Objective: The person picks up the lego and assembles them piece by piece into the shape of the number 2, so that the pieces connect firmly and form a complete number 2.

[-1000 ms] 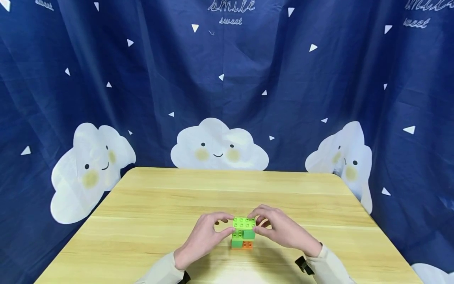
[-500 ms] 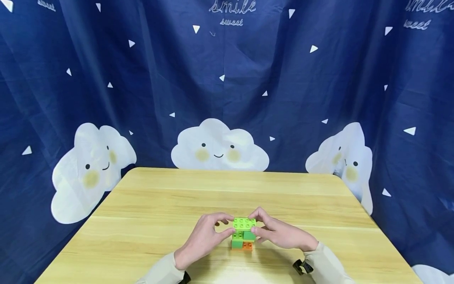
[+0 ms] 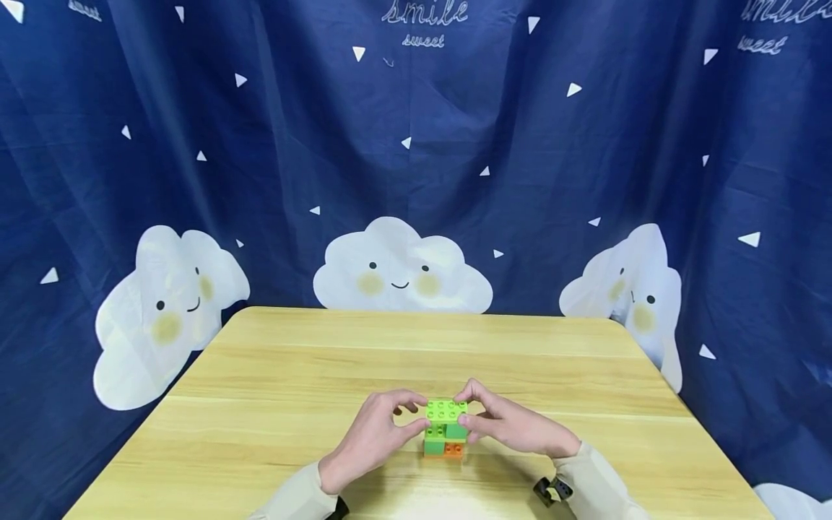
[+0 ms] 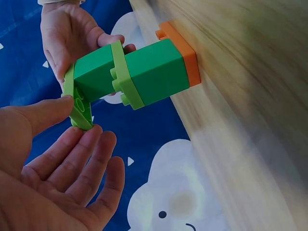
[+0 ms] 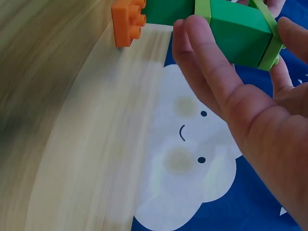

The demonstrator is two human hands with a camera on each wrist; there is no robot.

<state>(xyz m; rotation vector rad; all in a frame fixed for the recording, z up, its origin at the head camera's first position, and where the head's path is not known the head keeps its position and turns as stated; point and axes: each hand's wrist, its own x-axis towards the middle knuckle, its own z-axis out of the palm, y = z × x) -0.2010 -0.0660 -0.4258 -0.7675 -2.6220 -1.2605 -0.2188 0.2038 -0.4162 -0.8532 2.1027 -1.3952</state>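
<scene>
A small tower of toy building bricks stands on the table. Its base is an orange plate [image 4: 179,45], followed by a green brick [image 4: 159,70], a lime plate [image 4: 126,82] and another green brick [image 5: 240,33] set over to the right. On top lies a studded lime plate [image 3: 446,409] whose left end overhangs. My left hand [image 3: 372,427] pinches that overhanging end between thumb and fingertips. From the other side my right hand [image 3: 516,426] grips the top plate's right end with thumb and index finger, while its other fingers reach down beside the upper green brick.
The wooden table [image 3: 312,368] extends beyond the tower to a far edge. Behind it hangs a dark blue curtain [image 3: 416,180] printed with white clouds and triangles. A black strap [image 3: 552,491] shows at the right wrist.
My right thumb has shifted slightly left along the front of the top plate, and the other right fingers have lowered beside the tower. The left hand and the bricks look unmoved.
</scene>
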